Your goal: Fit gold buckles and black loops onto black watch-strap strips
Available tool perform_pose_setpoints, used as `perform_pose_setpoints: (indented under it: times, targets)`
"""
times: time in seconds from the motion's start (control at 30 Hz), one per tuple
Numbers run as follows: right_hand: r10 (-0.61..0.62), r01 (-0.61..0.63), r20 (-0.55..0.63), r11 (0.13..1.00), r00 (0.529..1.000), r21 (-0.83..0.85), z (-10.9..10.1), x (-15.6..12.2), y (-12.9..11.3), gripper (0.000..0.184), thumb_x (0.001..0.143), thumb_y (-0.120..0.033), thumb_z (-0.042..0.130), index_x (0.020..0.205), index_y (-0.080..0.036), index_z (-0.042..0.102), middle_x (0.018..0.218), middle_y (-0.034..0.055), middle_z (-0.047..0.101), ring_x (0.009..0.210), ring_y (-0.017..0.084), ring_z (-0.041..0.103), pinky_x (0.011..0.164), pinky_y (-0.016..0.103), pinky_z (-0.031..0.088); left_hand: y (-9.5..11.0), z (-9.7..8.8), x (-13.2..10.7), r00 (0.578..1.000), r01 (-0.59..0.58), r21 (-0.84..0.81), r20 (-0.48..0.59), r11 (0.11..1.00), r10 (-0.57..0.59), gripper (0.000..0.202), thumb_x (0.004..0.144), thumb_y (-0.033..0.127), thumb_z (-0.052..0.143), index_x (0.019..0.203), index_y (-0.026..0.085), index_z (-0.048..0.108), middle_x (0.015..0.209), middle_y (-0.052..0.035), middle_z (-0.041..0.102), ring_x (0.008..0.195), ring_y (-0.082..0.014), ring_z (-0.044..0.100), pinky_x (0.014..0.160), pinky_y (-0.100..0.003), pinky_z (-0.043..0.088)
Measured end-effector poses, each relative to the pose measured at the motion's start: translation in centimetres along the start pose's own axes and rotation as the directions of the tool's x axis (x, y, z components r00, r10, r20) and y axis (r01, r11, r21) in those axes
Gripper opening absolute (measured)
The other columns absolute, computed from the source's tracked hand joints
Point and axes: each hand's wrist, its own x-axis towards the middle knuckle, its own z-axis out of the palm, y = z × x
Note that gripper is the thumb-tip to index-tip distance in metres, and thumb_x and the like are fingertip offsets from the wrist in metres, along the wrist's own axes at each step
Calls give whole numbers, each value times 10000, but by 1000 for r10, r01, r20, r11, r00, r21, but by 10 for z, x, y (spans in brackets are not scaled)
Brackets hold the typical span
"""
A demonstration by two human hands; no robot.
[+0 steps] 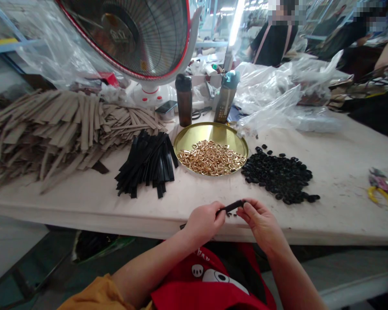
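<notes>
A black strap [232, 206] is stretched between my two hands near the table's front edge. My left hand [204, 221] is closed around it, and a dark end pokes out below that wrist. At its other end, the fingertips of my right hand [259, 220] pinch the strap; whether they also hold a small part is hidden. Just beyond my hands stands a round gold tray [242, 144] with a heap of small gold-coloured metal buckles [211, 158]. To its right lies a pile of small black rings [274, 174]. Left of the tray is a bundle of black straps [147, 163].
Grey-brown strips [51, 125] are heaped at the left. A large fan [129, 34], a dark bottle [184, 101] and a second bottle [226, 97] stand behind the tray. Clear plastic bags [278, 94] lie at the back right, pliers [382, 191] at the far right. A person [274, 38] is beyond.
</notes>
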Motion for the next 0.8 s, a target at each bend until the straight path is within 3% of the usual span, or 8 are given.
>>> perform_pose_setpoints:
  times: [0.1,0.37,0.43,0.6,0.8]
  targets:
    - [24,-23,23,1000,999,-16,-2,-1,-1,326,641,-361,727,913,-202,641,836,18,668,697,133,644,682,258,548,-1,-1,0,1000,15,-7,5,1000,-15,271,835,316,387,952,214,609,740,-25,639,658,-158,551,573,-228,338]
    - [50,-47,-31,995,998,92,-5,3,6,261,624,-391,736,757,-188,640,658,-17,639,496,63,544,493,167,499,1,1,-1,999,19,-133,40,991,-14,257,838,337,389,866,202,606,657,8,605,595,-123,516,543,-204,338]
    - [23,-22,-21,999,1000,49,-3,2,7,266,657,-416,705,755,-181,627,628,-17,619,486,67,521,473,174,472,2,2,0,999,17,-131,37,991,-12,246,833,325,395,853,199,605,650,10,601,594,-122,512,543,-204,337]
    - [-133,130,4,963,991,-236,0,-4,7,285,712,-446,644,795,-178,590,585,-16,596,501,91,492,489,206,423,4,4,1,995,0,-121,98,993,12,264,846,312,368,795,184,593,627,4,599,572,-120,509,523,-203,326]
    - [-130,143,62,944,990,-297,-3,-5,15,285,727,-454,619,773,-178,568,556,-26,540,516,107,476,497,231,400,4,3,4,990,-91,85,120,992,80,325,865,346,337,832,182,615,702,-28,629,611,-142,532,527,-223,315]
